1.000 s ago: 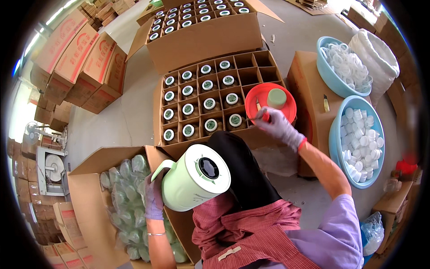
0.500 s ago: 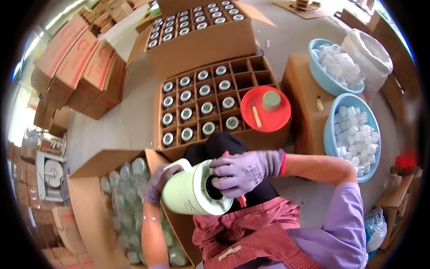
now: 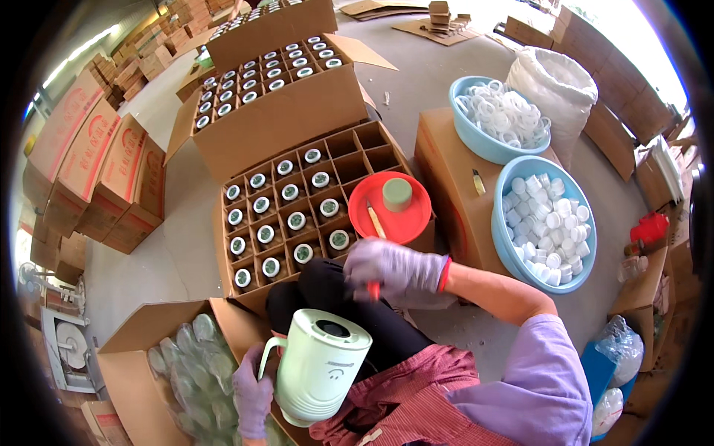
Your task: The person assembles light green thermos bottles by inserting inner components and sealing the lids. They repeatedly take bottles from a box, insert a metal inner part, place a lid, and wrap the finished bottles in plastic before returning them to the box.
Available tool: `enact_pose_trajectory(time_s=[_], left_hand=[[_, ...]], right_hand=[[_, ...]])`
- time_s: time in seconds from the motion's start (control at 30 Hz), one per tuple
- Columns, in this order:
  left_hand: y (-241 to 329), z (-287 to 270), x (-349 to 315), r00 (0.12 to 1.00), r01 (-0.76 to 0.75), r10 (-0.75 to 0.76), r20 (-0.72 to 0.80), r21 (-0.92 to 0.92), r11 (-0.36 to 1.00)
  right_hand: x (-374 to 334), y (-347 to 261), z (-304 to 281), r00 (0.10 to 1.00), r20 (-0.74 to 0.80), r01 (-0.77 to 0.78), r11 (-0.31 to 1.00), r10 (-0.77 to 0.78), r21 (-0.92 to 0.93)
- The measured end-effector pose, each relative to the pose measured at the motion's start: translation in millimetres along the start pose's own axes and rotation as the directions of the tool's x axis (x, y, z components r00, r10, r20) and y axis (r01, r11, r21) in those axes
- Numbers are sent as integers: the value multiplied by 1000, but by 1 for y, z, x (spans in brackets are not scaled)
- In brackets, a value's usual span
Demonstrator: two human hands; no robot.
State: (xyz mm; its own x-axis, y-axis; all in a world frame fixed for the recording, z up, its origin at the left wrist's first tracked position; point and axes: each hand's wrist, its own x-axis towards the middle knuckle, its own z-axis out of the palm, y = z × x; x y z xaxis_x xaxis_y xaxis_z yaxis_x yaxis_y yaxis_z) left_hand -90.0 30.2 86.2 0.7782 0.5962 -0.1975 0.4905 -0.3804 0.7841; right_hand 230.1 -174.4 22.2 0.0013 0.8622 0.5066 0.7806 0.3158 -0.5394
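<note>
A pale green jug (image 3: pixel 321 379) with a side handle and a dark round opening in its top stands tilted by my lap. My gloved left hand (image 3: pixel 253 392) is closed at its handle. My gloved right hand (image 3: pixel 394 266) is raised above my knee, apart from the jug, its fingers curled and blurred. A red tool end (image 3: pixel 373 290) shows below its fingers; the rest of that tool is hidden. Just beyond, a red round tray (image 3: pixel 364 195) holds a green cap (image 3: pixel 397 195) and a small wooden-handled tool (image 3: pixel 375 221).
A divided carton (image 3: pixel 297 175) of white-topped items lies ahead, with another behind. At right, one blue basin (image 3: pixel 497 215) holds white caps and another (image 3: pixel 461 123) white rings. An open box (image 3: pixel 123 372) of plastic-wrapped green items sits at left.
My right hand has lifted off the jug's opening and moved away, keeping the red tool. The jug has been turned more upright and lowered, my left hand now at its handle.
</note>
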Motion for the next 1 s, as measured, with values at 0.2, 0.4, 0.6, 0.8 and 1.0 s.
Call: enact_pose_trajectory(time_s=[0.2,0.4,0.6,0.8,1.0], left_hand=[[45,-3,10,934,-198,27,357,450,871],[51,2,28,840,-181,-31,541,333,926],[16,8,6,926,362,-257,276,-461,810],[-63,47,30,968,225,-104,230,-972,-61],[-17,66,20,979,88,-162,125,-972,-219]], right_hand=[[-83,111,9,672,-110,-570,417,733,-708],[-114,126,9,707,-198,-556,361,679,-749],[-138,14,-127,623,-714,-781,200,320,-591],[-342,54,-199,358,-785,-749,-347,505,-565],[-184,11,-156,411,-844,-905,267,344,-332]])
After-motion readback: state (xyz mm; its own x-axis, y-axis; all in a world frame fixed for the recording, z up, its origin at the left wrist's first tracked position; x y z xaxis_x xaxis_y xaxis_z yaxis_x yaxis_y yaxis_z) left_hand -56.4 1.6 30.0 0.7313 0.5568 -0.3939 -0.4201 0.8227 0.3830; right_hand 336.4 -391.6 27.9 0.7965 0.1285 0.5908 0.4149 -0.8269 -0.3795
